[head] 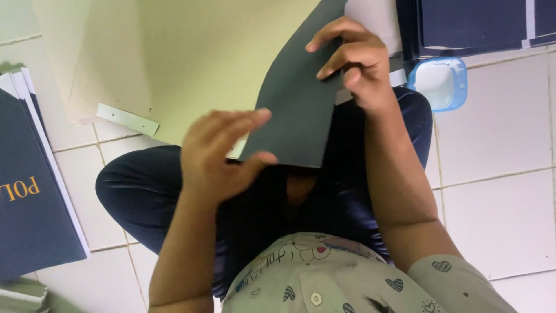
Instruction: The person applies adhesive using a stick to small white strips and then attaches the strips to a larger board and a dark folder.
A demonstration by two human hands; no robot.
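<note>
A stiff dark grey sheet (pixel 295 98) is held up over my lap, curving upward from its lower edge. My left hand (pixel 217 153) pinches its lower left edge between thumb and fingers. My right hand (pixel 353 61) grips its upper right edge, fingers curled over the front. Behind the sheet lies a large cream board (pixel 191 52) on the tiled floor. My legs in dark blue trousers (pixel 145 191) are folded under the sheet.
A stack of dark blue book covers with white edges (pixel 32 197) lies at the left. More dark blue covers (pixel 475 23) are piled at the top right beside a small blue-rimmed tub (pixel 440 84). A white strip (pixel 127 119) lies by the cream board.
</note>
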